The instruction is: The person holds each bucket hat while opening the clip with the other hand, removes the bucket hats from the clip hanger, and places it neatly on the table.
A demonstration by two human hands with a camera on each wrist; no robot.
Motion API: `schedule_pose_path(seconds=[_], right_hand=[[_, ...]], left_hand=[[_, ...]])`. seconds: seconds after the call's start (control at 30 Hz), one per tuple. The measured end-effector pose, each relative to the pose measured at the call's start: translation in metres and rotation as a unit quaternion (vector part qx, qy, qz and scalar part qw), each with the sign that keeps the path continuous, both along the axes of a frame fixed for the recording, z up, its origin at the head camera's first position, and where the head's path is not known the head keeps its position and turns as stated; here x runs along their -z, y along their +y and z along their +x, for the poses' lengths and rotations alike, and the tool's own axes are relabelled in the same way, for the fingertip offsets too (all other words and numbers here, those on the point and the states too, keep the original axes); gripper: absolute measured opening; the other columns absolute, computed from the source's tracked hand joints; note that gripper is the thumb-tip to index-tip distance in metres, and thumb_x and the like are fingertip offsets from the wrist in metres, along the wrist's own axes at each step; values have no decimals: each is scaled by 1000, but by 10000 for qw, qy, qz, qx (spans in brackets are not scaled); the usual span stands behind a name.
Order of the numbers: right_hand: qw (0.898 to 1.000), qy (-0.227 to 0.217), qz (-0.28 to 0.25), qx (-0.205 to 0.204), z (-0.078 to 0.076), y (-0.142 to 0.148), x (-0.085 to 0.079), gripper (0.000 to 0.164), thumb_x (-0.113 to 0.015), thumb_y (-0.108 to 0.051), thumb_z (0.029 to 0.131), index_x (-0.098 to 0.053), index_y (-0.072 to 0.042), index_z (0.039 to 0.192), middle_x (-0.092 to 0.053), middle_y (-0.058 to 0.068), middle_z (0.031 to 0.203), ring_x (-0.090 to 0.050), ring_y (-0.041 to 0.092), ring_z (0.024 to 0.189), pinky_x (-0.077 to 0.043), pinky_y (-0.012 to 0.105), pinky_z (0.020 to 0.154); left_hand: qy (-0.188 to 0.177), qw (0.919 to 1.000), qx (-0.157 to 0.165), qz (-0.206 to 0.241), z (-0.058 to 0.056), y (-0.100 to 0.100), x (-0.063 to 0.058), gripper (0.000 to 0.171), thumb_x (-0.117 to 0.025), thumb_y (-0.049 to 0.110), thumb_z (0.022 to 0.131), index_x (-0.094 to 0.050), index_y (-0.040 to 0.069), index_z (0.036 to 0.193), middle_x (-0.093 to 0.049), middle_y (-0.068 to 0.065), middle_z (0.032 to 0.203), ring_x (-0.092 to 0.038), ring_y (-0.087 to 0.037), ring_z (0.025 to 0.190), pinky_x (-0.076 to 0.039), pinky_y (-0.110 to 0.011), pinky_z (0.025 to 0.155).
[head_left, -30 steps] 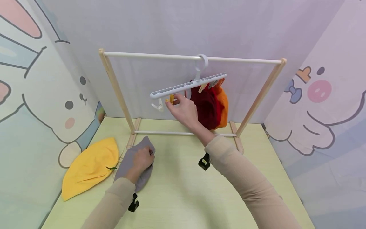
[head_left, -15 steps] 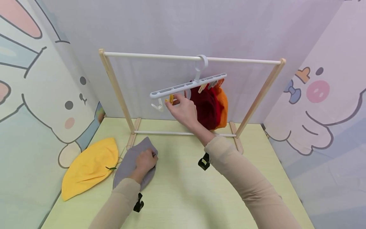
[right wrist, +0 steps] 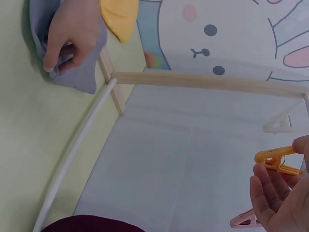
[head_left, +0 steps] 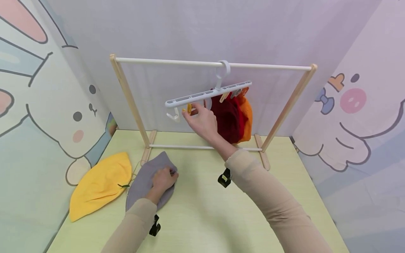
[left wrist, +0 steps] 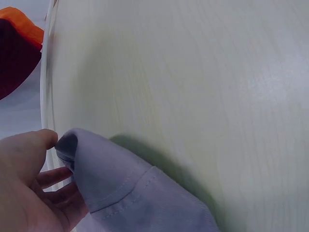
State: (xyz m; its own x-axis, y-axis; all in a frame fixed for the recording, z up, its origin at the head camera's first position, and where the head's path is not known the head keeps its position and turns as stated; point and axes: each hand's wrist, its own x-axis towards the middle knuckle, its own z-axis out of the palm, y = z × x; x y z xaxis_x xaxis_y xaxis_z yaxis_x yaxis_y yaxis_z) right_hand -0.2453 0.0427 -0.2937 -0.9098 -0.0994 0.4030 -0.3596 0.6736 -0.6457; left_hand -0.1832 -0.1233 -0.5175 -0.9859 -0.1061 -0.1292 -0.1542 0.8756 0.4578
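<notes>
My left hand (head_left: 164, 179) pinches the edge of a grey bucket hat (head_left: 142, 184) lying on the table; in the left wrist view the fabric (left wrist: 120, 174) folds up between thumb and fingers. Up at the white clip hanger (head_left: 193, 98), my right hand (head_left: 204, 121) grips a yellow clothespin (right wrist: 275, 157) between thumb and fingers, with no cloth between the pin's jaws. A white clothespin (head_left: 174, 115) hangs left of it. Right of the hand, a dark maroon hat (head_left: 225, 117) and an orange hat (head_left: 248, 119) hang from clips, with red fabric between them.
The hanger hooks over the white top rod (head_left: 158, 62) of a rack with wooden posts (head_left: 288, 109). A yellow hat (head_left: 98, 186) lies at the left beside the grey one. Cartoon-printed curtains (head_left: 348, 95) enclose the table.
My left hand has shifted to the right, drawing the grey hat's edge with it. The right hand stays on the yellow clothespin, almost still.
</notes>
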Motion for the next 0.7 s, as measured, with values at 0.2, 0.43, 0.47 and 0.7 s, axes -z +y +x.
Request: schedule_pose_path(seconds=[0.2,0.43,0.47,0.7], right_hand=[[10000,28,65,57,-3,-3,1,31,-56,-44,78,-58,-22,99,-66,-4,85,-57,11,64,-41,24,51],[9997,105,151,153,-6,-5,2,30,-56,-45,78,-58,-22,98,-66,-5,84,-58,12,65,-41,25,51],[9997,118,162,163,-7,-5,2,31,-56,-45,78,-58,-22,98,-66,-5,84,-58,12,65,-41,25,50],[9993,151,239,223,-8,-7,0,29,-56,-45,78,-57,-24,97,-66,-6,87,-60,14,68,-41,26,52]], left_hand=[[23,10000,19,34,1,0,1,34,-54,34,81,-60,10,104,-61,-10,98,-57,-33,86,-44,-46,64],[-29,10000,43,15,2,1,0,32,-52,32,82,-60,12,106,-61,-9,101,-56,-32,88,-44,-47,65],[-47,10000,55,-9,2,1,0,33,-52,32,82,-60,12,107,-60,-9,102,-56,-33,88,-43,-48,65],[-96,9998,139,-140,3,2,3,34,-57,29,78,-58,12,108,-60,-10,103,-55,-36,89,-43,-51,65]])
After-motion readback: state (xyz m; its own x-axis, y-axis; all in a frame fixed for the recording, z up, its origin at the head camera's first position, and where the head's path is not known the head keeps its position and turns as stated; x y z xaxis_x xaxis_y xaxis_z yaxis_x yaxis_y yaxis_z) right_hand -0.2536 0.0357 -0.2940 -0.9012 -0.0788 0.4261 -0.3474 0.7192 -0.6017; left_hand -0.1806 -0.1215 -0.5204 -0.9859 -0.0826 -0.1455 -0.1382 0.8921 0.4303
